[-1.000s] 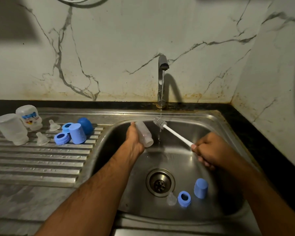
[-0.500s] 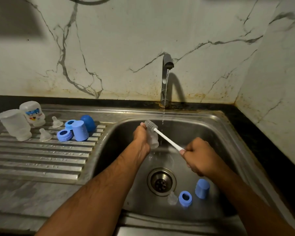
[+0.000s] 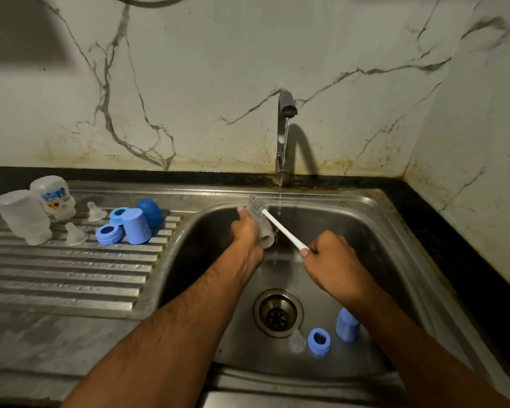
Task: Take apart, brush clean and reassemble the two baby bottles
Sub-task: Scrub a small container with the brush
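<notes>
My left hand (image 3: pixel 246 234) grips a small clear bottle (image 3: pixel 265 233) over the sink basin (image 3: pixel 365 248), its open mouth pointing down toward me. My right hand (image 3: pixel 330 260) holds the white handle of a bottle brush (image 3: pixel 280 228); its grey bristle head (image 3: pixel 258 205) lies against the bottle's far end. Water runs from the tap (image 3: pixel 284 134) just right of the bottle. In the basin lie a clear teat (image 3: pixel 296 341), a blue ring (image 3: pixel 318 341) and a blue cap (image 3: pixel 347 324).
On the ribbed drainboard (image 3: pixel 71 269) at left stand two upturned clear bottles (image 3: pixel 22 216), two teats (image 3: pixel 74 234), two blue rings (image 3: pixel 109 234), a blue cap (image 3: pixel 136 225) and a darker blue dome (image 3: pixel 150 212). The drain (image 3: pixel 277 313) sits mid-basin. Marble wall behind and right.
The brush head moved left from under the water stream to the far end of the bottle. My left hand turned the bottle more upright; my right hand followed toward it.
</notes>
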Tool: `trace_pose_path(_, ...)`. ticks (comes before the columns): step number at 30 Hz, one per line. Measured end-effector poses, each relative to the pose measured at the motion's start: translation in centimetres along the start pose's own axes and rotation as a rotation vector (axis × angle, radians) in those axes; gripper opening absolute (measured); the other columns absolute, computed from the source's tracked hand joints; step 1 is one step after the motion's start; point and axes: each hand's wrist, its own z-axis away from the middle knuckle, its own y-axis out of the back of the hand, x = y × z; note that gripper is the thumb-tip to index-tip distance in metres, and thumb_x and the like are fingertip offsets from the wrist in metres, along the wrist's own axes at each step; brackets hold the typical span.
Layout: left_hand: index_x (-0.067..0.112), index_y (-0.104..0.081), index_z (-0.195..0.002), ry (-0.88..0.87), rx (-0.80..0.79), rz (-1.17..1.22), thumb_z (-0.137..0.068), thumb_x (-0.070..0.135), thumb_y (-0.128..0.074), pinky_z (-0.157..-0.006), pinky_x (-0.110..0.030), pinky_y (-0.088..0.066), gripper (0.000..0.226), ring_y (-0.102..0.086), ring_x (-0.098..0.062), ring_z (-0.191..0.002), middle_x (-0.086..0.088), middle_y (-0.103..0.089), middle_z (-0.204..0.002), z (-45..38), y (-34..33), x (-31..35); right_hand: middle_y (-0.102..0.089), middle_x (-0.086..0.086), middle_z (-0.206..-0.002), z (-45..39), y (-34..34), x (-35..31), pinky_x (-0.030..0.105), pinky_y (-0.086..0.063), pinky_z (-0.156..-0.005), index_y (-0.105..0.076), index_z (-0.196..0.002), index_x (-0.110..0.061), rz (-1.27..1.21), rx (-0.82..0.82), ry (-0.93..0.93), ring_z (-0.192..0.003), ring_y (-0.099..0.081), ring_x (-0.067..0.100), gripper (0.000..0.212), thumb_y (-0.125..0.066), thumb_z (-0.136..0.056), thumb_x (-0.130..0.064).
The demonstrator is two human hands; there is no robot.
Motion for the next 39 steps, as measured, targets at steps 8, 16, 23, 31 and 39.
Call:
trace_pose_path(8,0.012,-0.050,-0.123,0.032,-0.003,0.073,-0.086,0.056,-0.067,-0.092,-0.047,-0.057,0.060,-0.069,-0.030,-0.101,-0.015,-0.066,-0.112,-0.9,1.6,0.8,-0.053,0.008,-0.068,-0.4,0.2,1.9,0.024,-0.036,-0.047,-0.059,-0.083,-0.008,-0.252,-0.105,-0.088,-0.054,-0.046,0.018,0.024,-0.059,-0.099,-0.026)
trace_pose_path(16,0.008,-0.055,-0.132,0.032,0.042,0.048,-0.093,0.053,-0.059,-0.098,-0.045,-0.053,0.059,-0.064,-0.033,-0.110,-0.014,-0.064,-0.117,-0.7,1.4,1.1,-0.053,0.005,-0.069,-0.5,-0.5,1.8,0.026,-0.038,-0.050,-0.057,-0.082,-0.011,-0.224,-0.111,-0.047,-0.055,-0.046,0.016,0.024,-0.058,-0.100,-0.027)
trace_pose_path(23,0.005,-0.056,-0.129,0.036,0.055,0.065,-0.097,0.047,-0.056,-0.098,-0.047,-0.053,0.053,-0.065,-0.035,-0.110,-0.019,-0.064,-0.123,-0.7,0.7,0.2,-0.058,0.006,-0.073,-0.7,-0.2,0.8,0.033,-0.048,-0.058,-0.063,-0.088,-0.009,-0.117,-0.046,0.008,-0.061,-0.054,0.018,0.026,-0.056,-0.101,-0.030)
trace_pose_path(31,0.008,-0.048,-0.142,0.169,-0.058,0.221,-0.103,0.050,-0.043,-0.094,-0.041,-0.053,0.057,-0.059,-0.029,-0.124,-0.013,-0.056,-0.140,-0.7,2.2,1.5,-0.053,0.007,-0.065,-0.4,0.1,1.6,0.027,-0.039,-0.046,-0.061,-0.089,-0.006,-0.251,-0.159,-0.095,-0.048,-0.046,0.017,0.022,-0.056,-0.099,-0.025)
trace_pose_path(39,0.002,-0.058,-0.128,0.193,-0.290,0.329,-0.084,0.049,-0.072,-0.103,-0.037,-0.051,0.066,-0.064,-0.021,-0.099,-0.015,-0.066,-0.117,0.8,2.0,1.9,-0.054,0.010,-0.067,-0.6,0.7,2.2,0.026,-0.038,-0.046,-0.059,-0.082,-0.006,-0.283,-0.078,-0.130,-0.053,-0.047,0.020,0.022,-0.059,-0.096,-0.023)
